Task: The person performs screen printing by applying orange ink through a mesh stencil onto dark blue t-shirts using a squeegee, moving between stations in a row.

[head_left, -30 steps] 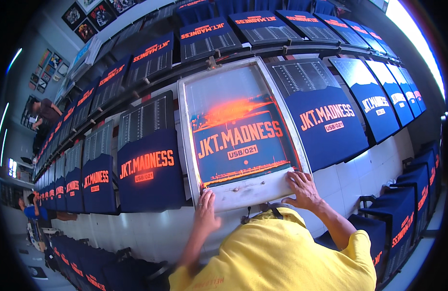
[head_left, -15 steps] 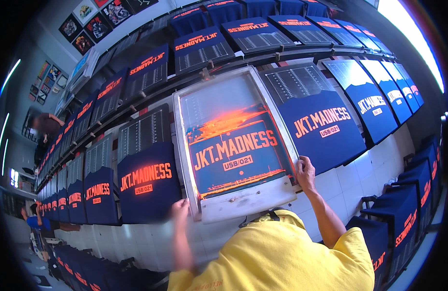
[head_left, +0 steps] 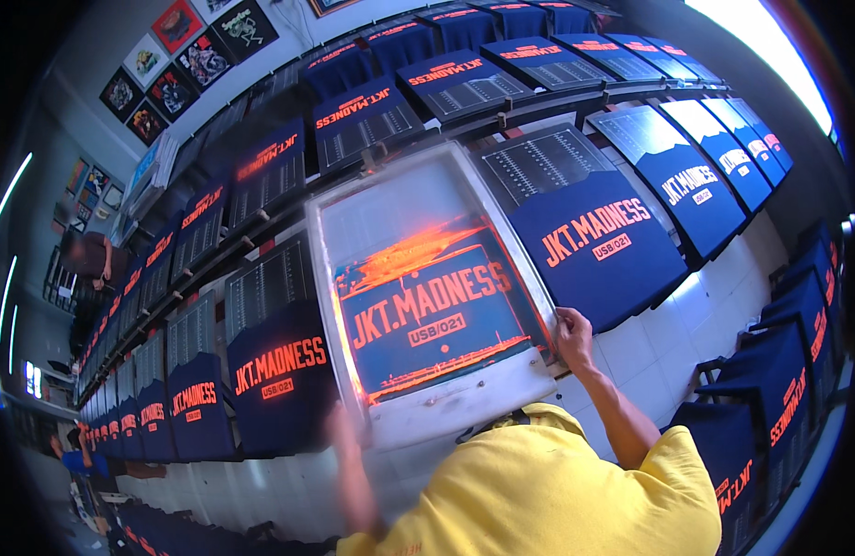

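Note:
A screen printing frame with pale edges lies tilted over one of the boards in front of me. Bright orange ink is smeared across the upper part of its mesh, and orange lettering shows below. My right hand has its fingers closed around the frame's lower right side. By the lower left corner is my left hand, smeared by motion; its fingers cannot be made out, nor whether it touches the frame. Navy shirts with orange print lie on both sides, one at left and one at right.
More boards with navy shirts run along the row, with a second row behind a dark rail. Further printed shirts stand at the lower right. A person is at the far left, another in blue below.
The view has turned slightly, so the frame and shirts sit a little further left. My right hand stays on the frame; the left stays near its lower left corner, still blurred.

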Demonstrator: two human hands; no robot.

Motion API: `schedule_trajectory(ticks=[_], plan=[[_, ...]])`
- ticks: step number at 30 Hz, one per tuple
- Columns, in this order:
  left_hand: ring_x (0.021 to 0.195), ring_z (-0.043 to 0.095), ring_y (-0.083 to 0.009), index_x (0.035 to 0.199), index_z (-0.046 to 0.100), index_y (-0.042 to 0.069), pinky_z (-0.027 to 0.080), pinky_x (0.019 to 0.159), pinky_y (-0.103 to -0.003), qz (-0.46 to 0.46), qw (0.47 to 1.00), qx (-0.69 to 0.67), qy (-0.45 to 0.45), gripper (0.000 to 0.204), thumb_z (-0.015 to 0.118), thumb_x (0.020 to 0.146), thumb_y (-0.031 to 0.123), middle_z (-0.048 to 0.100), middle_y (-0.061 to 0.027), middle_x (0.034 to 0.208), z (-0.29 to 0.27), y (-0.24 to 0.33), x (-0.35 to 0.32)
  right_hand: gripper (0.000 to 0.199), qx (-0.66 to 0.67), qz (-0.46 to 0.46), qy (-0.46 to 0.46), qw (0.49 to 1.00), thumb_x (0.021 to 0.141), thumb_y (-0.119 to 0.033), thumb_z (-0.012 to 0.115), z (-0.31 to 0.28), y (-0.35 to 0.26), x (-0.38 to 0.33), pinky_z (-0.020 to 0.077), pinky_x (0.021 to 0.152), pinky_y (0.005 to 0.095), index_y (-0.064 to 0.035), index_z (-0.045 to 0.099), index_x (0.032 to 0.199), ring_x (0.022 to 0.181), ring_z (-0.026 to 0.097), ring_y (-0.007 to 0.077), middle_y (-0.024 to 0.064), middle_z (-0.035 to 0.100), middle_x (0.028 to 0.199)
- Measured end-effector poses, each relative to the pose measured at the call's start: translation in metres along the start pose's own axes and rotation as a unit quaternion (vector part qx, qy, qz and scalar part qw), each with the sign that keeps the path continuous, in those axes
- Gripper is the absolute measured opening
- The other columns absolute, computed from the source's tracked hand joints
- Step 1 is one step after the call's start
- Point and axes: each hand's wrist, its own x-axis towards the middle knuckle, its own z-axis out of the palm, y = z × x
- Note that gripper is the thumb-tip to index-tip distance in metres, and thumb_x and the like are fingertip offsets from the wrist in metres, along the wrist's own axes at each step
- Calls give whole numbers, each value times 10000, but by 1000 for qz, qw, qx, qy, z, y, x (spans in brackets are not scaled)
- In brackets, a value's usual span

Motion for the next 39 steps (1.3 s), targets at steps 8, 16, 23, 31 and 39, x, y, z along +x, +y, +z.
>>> schedule_trajectory(ticks=[8,16,23,31,39], plan=[[829,670,-217,1067,658,-75,536,757,-345,-20,980,-187,68,518,510,988,415,679,-122,960,-111,26,-49,204,96,-32,-89,991,919,-37,580,66,-52,-55,486,662,268,-10,663,1104,725,591,102,76,665,797],[859,658,-244,1056,652,-123,534,781,-358,-15,961,-87,263,563,463,993,405,668,-168,970,-220,5,-150,279,125,-75,-264,953,914,-26,505,138,-98,-125,520,796,306,28,630,1157,868,683,195,175,705,959],[784,652,-232,971,682,-123,520,720,-359,66,911,261,311,593,464,999,427,680,-175,863,-315,-93,-258,337,88,-66,-455,884,904,-51,450,169,-138,-182,514,841,355,21,612,1190,912,691,290,211,692,986],[773,649,-232,950,686,-112,515,717,-369,-148,866,10,477,612,450,1001,451,681,-169,866,-346,-150,-361,373,38,-59,-563,824,892,-58,441,182,-169,-242,513,826,365,-21,611,1222,875,679,306,202,684,939],[778,650,-232,960,682,-115,516,720,-366,-178,826,-7,535,606,453,1002,444,680,-170,877,-337,-166,-406,364,37,-106,-615,781,897,-69,444,205,-169,-289,496,876,371,-24,624,1210,955,664,317,197,681,1034]])
